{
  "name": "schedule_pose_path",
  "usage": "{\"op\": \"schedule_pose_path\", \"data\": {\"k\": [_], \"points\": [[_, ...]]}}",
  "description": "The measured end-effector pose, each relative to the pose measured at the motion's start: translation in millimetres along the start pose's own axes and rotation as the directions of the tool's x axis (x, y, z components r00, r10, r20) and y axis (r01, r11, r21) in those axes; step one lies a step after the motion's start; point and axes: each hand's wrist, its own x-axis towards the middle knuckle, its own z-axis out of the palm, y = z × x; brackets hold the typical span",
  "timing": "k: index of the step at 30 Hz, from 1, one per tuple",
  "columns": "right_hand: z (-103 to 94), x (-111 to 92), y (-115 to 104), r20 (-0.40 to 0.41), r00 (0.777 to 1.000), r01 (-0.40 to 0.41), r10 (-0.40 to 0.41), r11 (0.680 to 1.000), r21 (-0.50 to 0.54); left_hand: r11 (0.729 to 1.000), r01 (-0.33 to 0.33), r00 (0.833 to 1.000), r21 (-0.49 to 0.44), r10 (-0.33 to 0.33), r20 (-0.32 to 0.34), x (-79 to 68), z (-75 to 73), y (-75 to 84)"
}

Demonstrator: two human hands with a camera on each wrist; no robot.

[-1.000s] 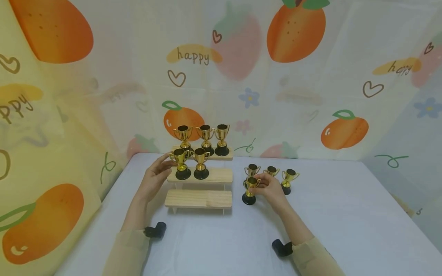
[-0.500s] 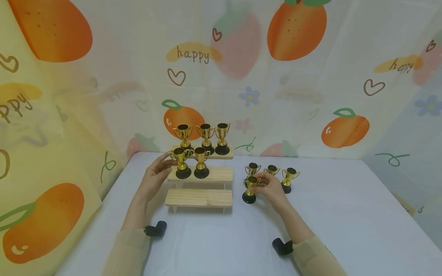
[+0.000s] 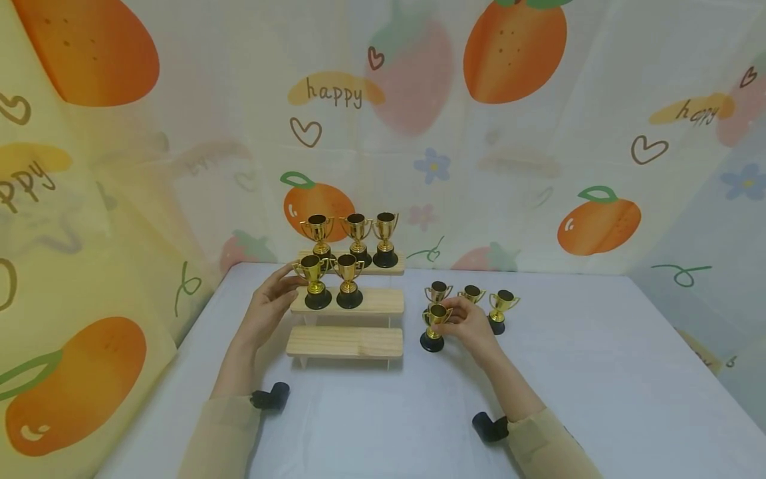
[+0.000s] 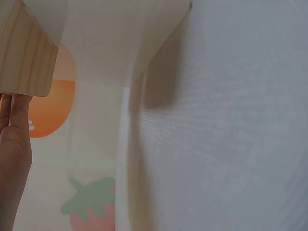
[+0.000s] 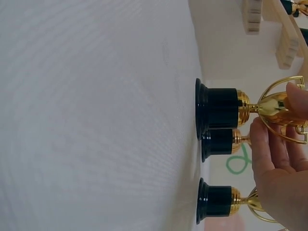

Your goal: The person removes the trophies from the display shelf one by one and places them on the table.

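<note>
Held trophy: your right hand point(image 3: 473, 332) pinches this gold trophy point(image 3: 433, 319) by its cup, upright beside three loose trophies point(image 3: 503, 303) on the table point(image 3: 371, 426).
Left hand: your left hand point(image 3: 266, 309) has its fingers extended at the middle shelf point(image 3: 383, 303); you can't tell about contact.
Middle shelf: two trophies point(image 3: 349, 296).
Top shelf point(image 3: 391, 271): three trophies point(image 3: 385, 233), cups dark inside.
Backdrop point(image 3: 239, 86) lettering: "happy".

Loose, pale beige sleeves are worn, the left sleeve point(image 3: 217, 432) seen to the left of the lowest shelf point(image 3: 344, 342), the right sleeve point(image 3: 552, 444) to its right. A stubby black camera, bent like an elbow, is fitted at each cuff: the left camera point(image 3: 275, 397) and right camera point(image 3: 489, 430) are both placed nearer than the shelf. The left hand point(image 3: 267, 311) and right hand point(image 3: 471, 329) are bare.
</note>
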Motion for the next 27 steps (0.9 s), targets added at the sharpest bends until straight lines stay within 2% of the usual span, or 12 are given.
{"op": "schedule_pose_path", "data": {"k": [16,27], "points": [[-0.5,-0.8,-0.5,-0.008,0.998,0.062,-0.063,0.998,-0.031,1.000,0.002,1.000,-0.014,-0.002,0.001,0.0,-0.1,-0.8],[1.1,0.7,-6.3,-0.024,0.990,0.141,-0.141,0.989,0.030,0.999,-0.010,1.000,-0.037,0.010,0.004,-0.4,0.4,0.1]]}}
